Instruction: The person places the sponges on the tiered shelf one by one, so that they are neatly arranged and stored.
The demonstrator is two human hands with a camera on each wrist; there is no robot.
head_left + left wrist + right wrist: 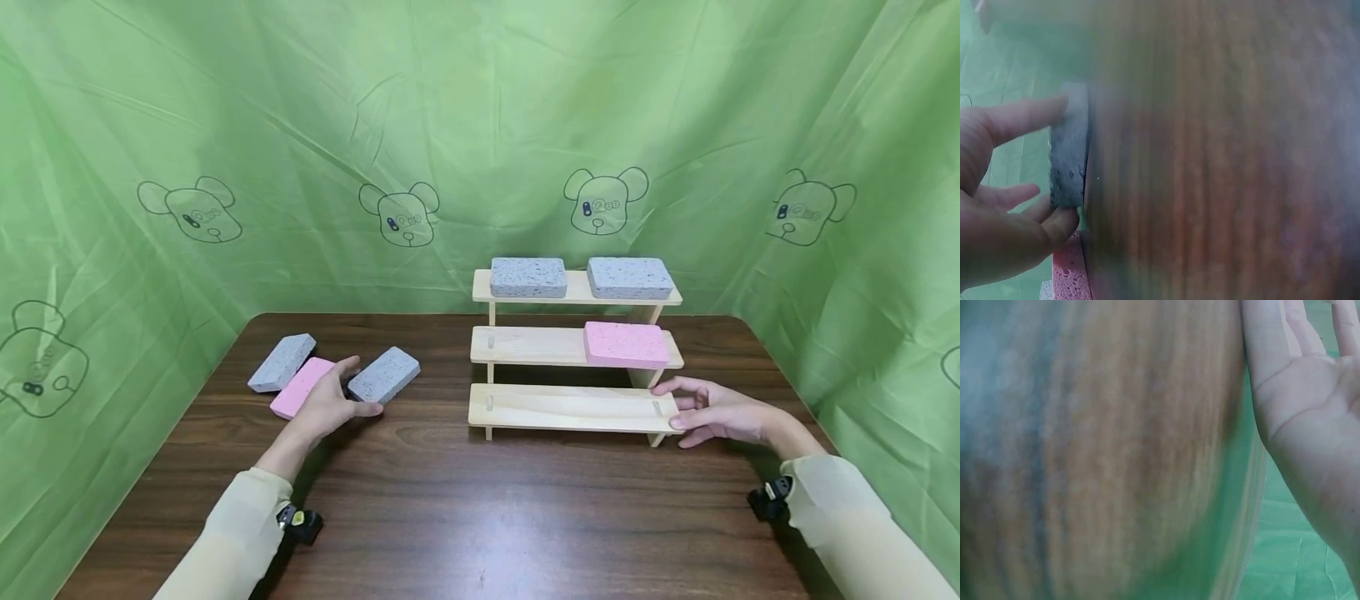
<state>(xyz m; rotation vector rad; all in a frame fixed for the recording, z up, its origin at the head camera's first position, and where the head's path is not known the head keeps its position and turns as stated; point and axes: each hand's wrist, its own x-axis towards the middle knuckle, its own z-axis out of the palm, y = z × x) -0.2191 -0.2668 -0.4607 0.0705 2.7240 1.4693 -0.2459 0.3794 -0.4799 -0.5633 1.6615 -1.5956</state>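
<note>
My left hand [327, 406] holds a grey speckled sponge [385, 375] at the left of the table. In the left wrist view, the thumb is at one end of this sponge [1069, 156] and fingertips are at the other. A pink sponge [303, 385] and another grey sponge [282, 363] lie beside that hand. On the right, my right hand [723, 412] grips the right end of the lowest step of a three-tier wooden stand [555, 407], thumb in front and index finger behind. The right wrist view shows the palm, but the fingertips are out of frame.
Two grey sponges [528, 277] sit on the stand's top tier. Another pink sponge [626, 344] is at the right of its middle tier. A brown wood-grain table [480, 508] carries everything, with a green curtain [480, 125] around its back and sides.
</note>
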